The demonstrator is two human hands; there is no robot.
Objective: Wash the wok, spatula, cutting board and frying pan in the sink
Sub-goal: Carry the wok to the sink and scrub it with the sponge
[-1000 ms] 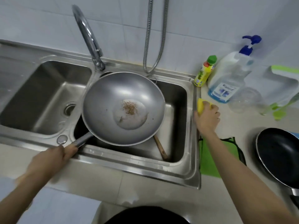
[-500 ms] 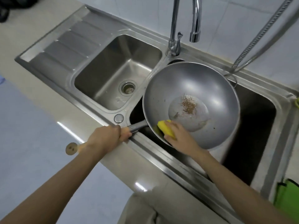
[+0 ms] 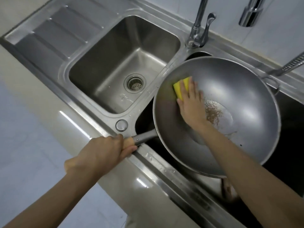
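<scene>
While your left hand [image 3: 105, 152] wraps the handle to steady the wok [image 3: 217, 116] over the sink [image 3: 92, 51], scrub. Your right hand [image 3: 190, 104], fingers flat, presses the sponge [image 3: 178, 88] against its left wall; crumbs remain centre.

Right hand [image 3: 190, 102] presses sponge [image 3: 180, 87] inside wok [image 3: 238, 96].

No legible text, labels or numbers anywhere in view.

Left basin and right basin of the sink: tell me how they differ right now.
The left basin lies open to view, its drain strainer showing; the right basin is mostly covered by the wok held over it. The left basin looks bright, the right basin dark and shadowed. Both are stainless steel, in one sink.
</scene>
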